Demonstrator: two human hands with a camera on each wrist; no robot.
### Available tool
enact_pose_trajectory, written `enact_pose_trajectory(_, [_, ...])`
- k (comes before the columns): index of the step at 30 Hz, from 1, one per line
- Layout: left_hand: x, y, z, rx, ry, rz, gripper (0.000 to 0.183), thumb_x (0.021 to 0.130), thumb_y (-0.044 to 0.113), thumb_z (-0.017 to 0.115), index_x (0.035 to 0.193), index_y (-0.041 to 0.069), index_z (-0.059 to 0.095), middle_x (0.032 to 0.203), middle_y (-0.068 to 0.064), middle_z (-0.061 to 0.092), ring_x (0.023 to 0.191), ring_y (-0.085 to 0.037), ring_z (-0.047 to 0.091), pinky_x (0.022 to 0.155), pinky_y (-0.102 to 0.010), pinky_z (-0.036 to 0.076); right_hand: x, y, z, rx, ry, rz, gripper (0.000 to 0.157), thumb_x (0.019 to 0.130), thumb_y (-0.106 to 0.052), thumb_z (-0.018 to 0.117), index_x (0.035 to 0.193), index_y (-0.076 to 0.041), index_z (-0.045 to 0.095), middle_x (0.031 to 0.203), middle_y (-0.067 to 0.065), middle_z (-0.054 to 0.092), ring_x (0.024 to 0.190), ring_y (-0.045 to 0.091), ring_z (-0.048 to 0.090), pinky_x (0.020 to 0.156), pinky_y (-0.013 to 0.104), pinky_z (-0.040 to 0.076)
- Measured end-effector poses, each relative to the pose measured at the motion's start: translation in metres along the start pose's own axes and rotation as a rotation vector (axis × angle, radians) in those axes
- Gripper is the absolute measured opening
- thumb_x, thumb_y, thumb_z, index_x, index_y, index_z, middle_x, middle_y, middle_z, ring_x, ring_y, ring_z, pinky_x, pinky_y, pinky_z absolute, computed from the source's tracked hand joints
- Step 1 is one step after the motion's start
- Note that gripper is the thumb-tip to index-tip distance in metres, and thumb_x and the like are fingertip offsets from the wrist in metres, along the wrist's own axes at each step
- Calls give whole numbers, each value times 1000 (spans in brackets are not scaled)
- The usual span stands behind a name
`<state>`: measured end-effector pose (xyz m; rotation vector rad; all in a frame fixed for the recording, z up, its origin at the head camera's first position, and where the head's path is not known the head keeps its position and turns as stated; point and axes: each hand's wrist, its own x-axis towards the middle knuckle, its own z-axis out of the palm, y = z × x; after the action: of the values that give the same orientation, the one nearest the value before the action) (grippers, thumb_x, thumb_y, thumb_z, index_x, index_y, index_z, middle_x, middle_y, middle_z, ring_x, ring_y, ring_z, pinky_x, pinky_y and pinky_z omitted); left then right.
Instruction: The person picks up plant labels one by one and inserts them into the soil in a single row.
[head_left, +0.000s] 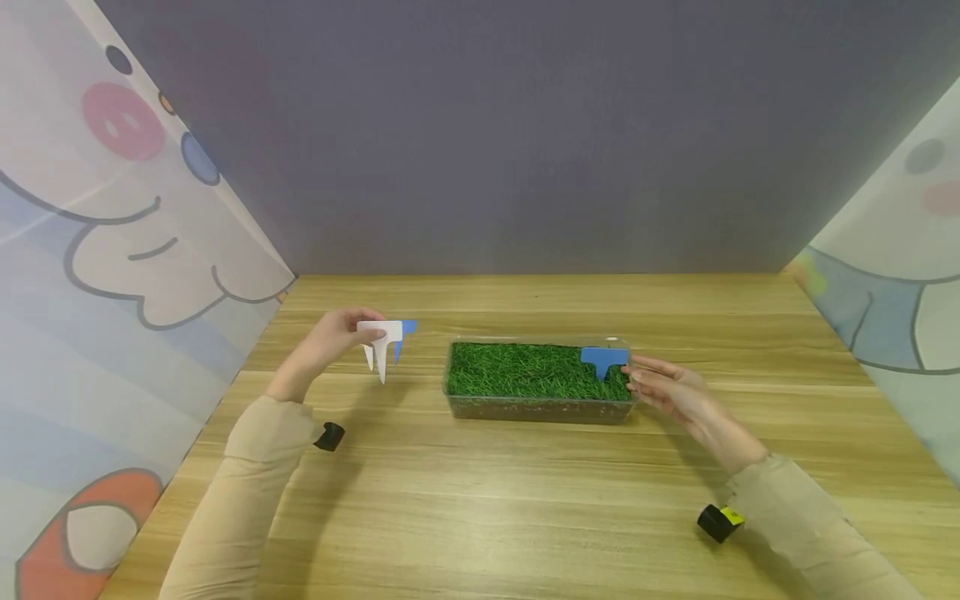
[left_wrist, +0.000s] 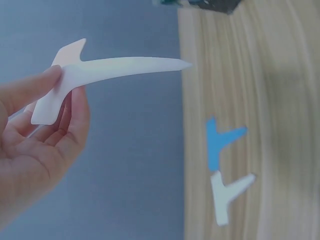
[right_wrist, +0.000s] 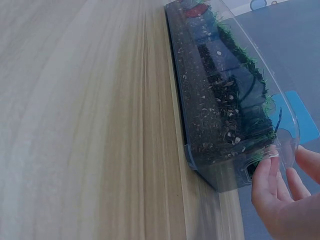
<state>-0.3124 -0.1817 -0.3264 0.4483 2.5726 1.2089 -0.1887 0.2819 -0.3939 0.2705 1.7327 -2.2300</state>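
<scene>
In the head view my left hand [head_left: 327, 343] pinches a white T-shaped plant label [head_left: 383, 340] by its crossbar, with its tapered point downward. On the table past it lie a blue label [left_wrist: 215, 142] and another white label [left_wrist: 221, 200], end to end in the left wrist view. A blue T-shaped label [head_left: 603, 357] stands in the grass near the right end of a clear plastic planter box [head_left: 542, 411]. My right hand [head_left: 686, 400] grips that end of the box at its rim, thumb and fingertips close round the plastic.
The box holds green grass [head_left: 517, 369] over dark soil [right_wrist: 215, 100] and sits on a wood-grain table [head_left: 487, 508]. A grey wall [head_left: 525, 150] rises along the table's back edge. Cartoon-printed panels [head_left: 82, 333] flank the left and right sides.
</scene>
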Motion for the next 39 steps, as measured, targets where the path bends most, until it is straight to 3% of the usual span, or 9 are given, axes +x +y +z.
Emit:
enact_pose_trajectory(8, [2, 25, 11, -21, 26, 34, 29, 85, 15, 59, 110, 1, 56, 100, -17, 60, 84, -21, 58, 74, -29, 43, -1, 0, 0, -20, -5, -8, 41, 85, -12, 59, 124, -11, 47, 104, -6, 63, 91, 9, 60, 88, 25, 43])
enact_pose_trajectory(18, [10, 52, 26, -67, 25, 143, 24, 84, 10, 60, 105, -2, 58, 102, -17, 59, 80, -22, 59, 68, -25, 46, 0, 0, 0, 33, -4, -2, 25, 84, -9, 60, 105, -21, 59, 100, -6, 64, 89, 10, 61, 86, 24, 45])
enact_pose_trajectory(25, [18, 73, 40, -131, 13, 162, 23, 83, 6, 59, 105, -3, 58, 104, -19, 59, 85, -23, 59, 70, -26, 49, -1, -1, 0, 53, -4, 3, 24, 84, -8, 60, 104, -21, 59, 98, -6, 65, 88, 10, 61, 85, 24, 45])
enact_pose_trajectory(32, [27, 86, 56, -175, 5, 227, 23, 82, 2, 59, 104, -6, 57, 102, -20, 59, 83, -22, 60, 70, -26, 50, 0, 0, 1, 51, 10, 6, 23, 83, -9, 61, 102, -22, 61, 97, -6, 65, 88, 10, 62, 83, 24, 46])
enact_pose_trajectory(39, [34, 96, 73, -208, -36, 271, 24, 82, 3, 59, 105, -6, 57, 102, -19, 59, 84, -24, 61, 75, -29, 50, 0, 0, 0, 35, 14, 13, 30, 82, -11, 62, 111, -19, 57, 98, -7, 65, 89, 10, 61, 85, 24, 45])
